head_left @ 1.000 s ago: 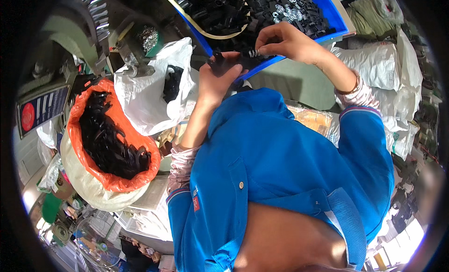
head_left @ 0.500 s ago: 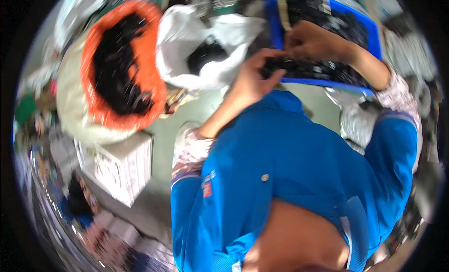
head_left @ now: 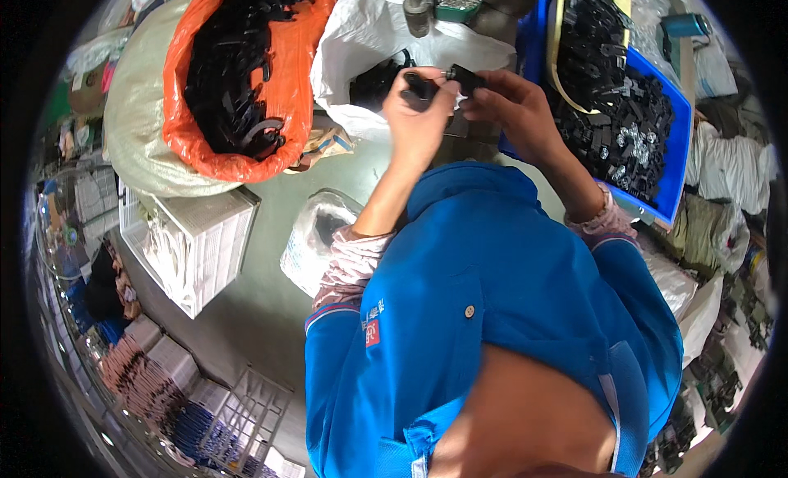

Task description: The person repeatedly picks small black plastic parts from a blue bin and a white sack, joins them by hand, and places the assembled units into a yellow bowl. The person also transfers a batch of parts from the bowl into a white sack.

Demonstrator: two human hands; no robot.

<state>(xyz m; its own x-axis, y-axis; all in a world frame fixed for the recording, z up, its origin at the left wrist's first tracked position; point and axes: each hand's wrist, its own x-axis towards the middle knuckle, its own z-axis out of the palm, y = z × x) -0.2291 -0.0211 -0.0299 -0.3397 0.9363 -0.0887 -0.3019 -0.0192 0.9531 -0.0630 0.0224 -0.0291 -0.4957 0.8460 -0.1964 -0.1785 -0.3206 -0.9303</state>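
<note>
In front of my chest my left hand (head_left: 416, 125) is closed around dark pieces, one of them a black plastic part (head_left: 419, 89) showing between the fingers. Its thumb and fingertips point toward a small black block-shaped part (head_left: 466, 79), which has a bit of metal at its left end. My right hand (head_left: 519, 112) pinches that block at its right side. Both hands nearly meet over the right edge of a white sack (head_left: 332, 55) with black parts inside. To the right, a blue bin (head_left: 675, 162) holds many small black parts and some shiny clear pieces.
A yellow tray (head_left: 566, 75) full of long black parts rests on the blue bin. At left stands a large sack with an orange liner (head_left: 176, 121), holding black pieces. A white crate (head_left: 222, 232) and a small white bag (head_left: 304, 252) are on the floor.
Both hands have come away from the blue bin, over to the white sack's edge. The black block now shows between them. The view has shifted, bringing the bin lower and further right.
</note>
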